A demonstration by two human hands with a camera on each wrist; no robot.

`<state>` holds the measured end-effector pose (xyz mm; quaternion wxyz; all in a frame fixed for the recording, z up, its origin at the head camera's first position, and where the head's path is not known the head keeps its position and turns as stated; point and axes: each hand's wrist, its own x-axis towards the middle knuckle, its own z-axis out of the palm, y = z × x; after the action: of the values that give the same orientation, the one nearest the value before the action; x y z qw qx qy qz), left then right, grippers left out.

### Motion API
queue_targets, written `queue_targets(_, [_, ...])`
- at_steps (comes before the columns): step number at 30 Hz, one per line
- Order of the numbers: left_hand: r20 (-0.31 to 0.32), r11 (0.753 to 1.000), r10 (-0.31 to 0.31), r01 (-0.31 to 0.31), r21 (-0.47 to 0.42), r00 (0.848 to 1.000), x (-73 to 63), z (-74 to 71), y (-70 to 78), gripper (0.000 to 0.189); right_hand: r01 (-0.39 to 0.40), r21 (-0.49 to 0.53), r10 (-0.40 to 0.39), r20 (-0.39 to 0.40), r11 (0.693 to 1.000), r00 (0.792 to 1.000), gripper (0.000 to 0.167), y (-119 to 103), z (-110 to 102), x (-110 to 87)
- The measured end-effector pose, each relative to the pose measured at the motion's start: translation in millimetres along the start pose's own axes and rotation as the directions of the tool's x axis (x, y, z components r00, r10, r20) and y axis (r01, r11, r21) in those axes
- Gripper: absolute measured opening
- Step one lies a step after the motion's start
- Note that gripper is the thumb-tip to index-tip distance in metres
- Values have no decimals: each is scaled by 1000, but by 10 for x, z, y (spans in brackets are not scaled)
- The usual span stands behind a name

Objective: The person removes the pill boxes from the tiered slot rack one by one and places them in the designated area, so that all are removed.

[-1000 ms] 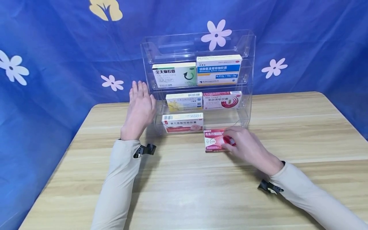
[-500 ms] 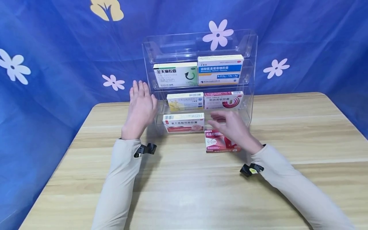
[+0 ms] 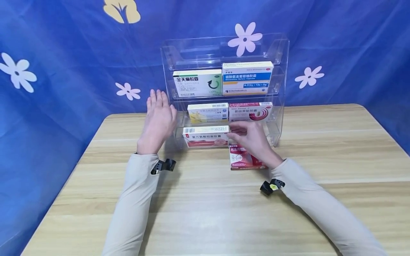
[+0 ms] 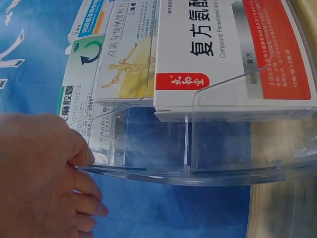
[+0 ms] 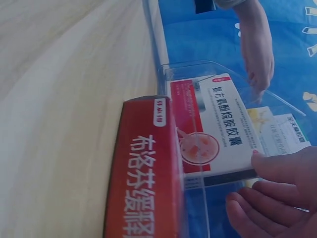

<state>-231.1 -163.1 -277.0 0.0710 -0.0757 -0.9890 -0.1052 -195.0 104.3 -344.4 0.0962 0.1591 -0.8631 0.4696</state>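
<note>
My left hand (image 3: pixel 157 121) lies along the left side of the clear acrylic rack (image 3: pixel 224 53), fingers straight; the left wrist view shows its thumb (image 4: pixel 81 151) against the side wall's edge. My right hand (image 3: pixel 253 140) reaches into the bottom tier. Its thumb (image 5: pixel 272 166) touches the upper right corner of a white-and-red medicine box (image 3: pixel 206 138), the other fingers loosely bent just past that box's end. Below this hand, a red medicine box (image 3: pixel 245 160) leans on the table at the rack's front, partly covered by the hand.
In the top tier stand a green-and-white medicine box (image 3: pixel 196 83) and a blue-and-white one (image 3: pixel 247 80). The middle tier holds a yellow-and-white box (image 3: pixel 208 113) and a crimson-and-white one (image 3: pixel 250 112). A blue flowered cloth (image 3: pixel 80 64) hangs behind the wooden table (image 3: pixel 198 213).
My right hand has let go of the red medicine box and moved up and left to the end of the white-and-red box. The left hand has stayed at the rack's side.
</note>
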Motion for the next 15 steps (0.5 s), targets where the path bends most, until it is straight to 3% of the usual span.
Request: queue_targets(15, [5,1000,-9,9,-8,1000,6,16,0,61,7,84,-7,-2,996,1000,29,86,54,3])
